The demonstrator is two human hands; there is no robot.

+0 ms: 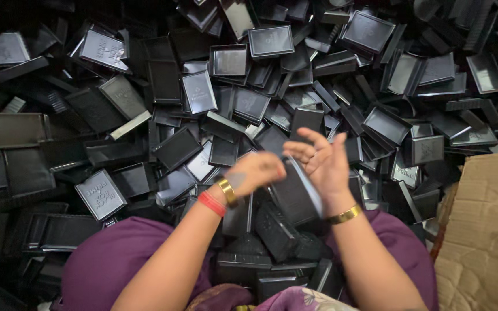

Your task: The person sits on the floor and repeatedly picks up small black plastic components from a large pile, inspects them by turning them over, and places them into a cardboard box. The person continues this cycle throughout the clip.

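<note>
Fingers of both hands are busy on 1 black plastic tray [296, 196] held at lap height, so the step in hand looks like handling or checking a single piece picked from the heap.

Largest in view is the heap of black plastic trays and lids [249, 86], which fills almost the whole frame and lies jumbled, some pieces face up, some tilted, some nested. At the right edge sits a brown cardboard box [482, 230], just beside the heap. Purple cloth [110, 262] covers the person's knees at the bottom, with more black pieces lying between them.

The held tray stands tilted on edge between the 2 hands, above those lap pieces. The left hand [255, 173], with a gold bangle and a red band at the wrist, is blurred; its fingers curl over the tray's upper left side and seem to clasp it. The right hand [324, 161], with a gold bangle, presses its palm against the tray's right side, fingers spread and loose rather than clenched.

Judging from this, a next move would call for a firmer 2-sided grip before the piece is turned or set down, since only the left fingers truly hold it.
</note>
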